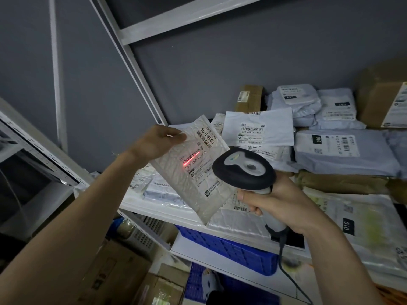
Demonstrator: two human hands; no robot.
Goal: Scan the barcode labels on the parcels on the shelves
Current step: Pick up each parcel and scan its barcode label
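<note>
Low in the frame, near the centre right, the right hand (284, 201) wraps its fingers around the pale handle of a corded barcode scanner (244, 168), thumb laid along the front, so the dark head tips up and left toward the parcel held before it. Its cable (286, 269) hangs down from the handle base toward the bottom edge.

Left of centre, the left hand (158, 142) pinches the upper corner of a white bubble mailer (176, 179), thumb on the printed side and the other fingers hidden behind. The mailer is lifted clear of the shelf (141, 208) and angled face-on to the scanner, presumably so the label lies flat to the beam; a red scan line (191, 158) falls across the barcode just above the printed number.

Beyond, right of centre, more parcels lie stacked on the shelf: a white envelope (273, 124), grey poly bags (343, 150), and cardboard boxes (378, 100) against the grey wall at upper right, apparently yet to be scanned.
</note>
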